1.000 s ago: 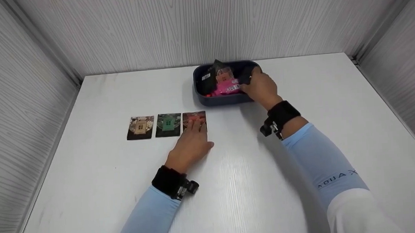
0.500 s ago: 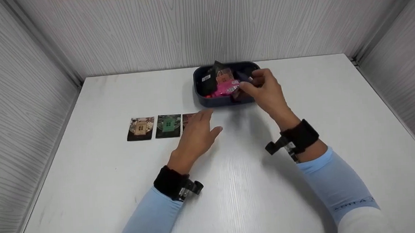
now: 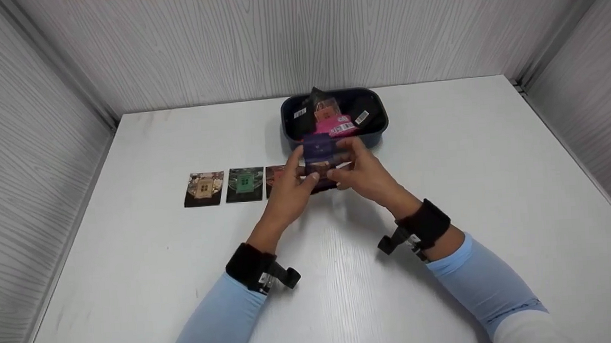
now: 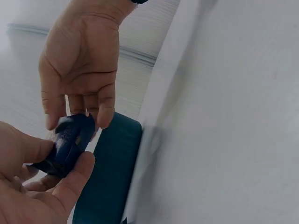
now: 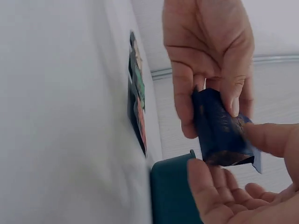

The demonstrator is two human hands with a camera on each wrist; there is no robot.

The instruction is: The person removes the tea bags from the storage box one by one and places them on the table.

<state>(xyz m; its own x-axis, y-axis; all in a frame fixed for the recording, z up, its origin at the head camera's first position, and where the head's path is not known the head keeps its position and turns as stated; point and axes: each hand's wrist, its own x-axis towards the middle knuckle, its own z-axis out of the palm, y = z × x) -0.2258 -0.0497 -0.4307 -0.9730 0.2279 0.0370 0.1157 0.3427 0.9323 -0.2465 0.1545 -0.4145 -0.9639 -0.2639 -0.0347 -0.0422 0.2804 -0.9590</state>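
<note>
Gripping the packet [image 3: 319,147] from both sides, we have it up in the air over the counter [image 3: 339,296], dark blue, just this side of the tub [image 3: 380,135]! Our left hand [image 3: 291,191] has thumb and fingers closed round one side, our right hand [image 3: 372,180] pinches the other, thumb nearest us, and from the right wrist we catch the packet tilted between them

Over to our left, three cards in a row, flat and close together: tan [image 3: 204,188], green [image 3: 245,184], then red [image 3: 275,174], partly hidden behind our left hand! In the tub we spot a pink packet [image 3: 337,124] at the front, black packets [image 3: 366,109] either side
</note>
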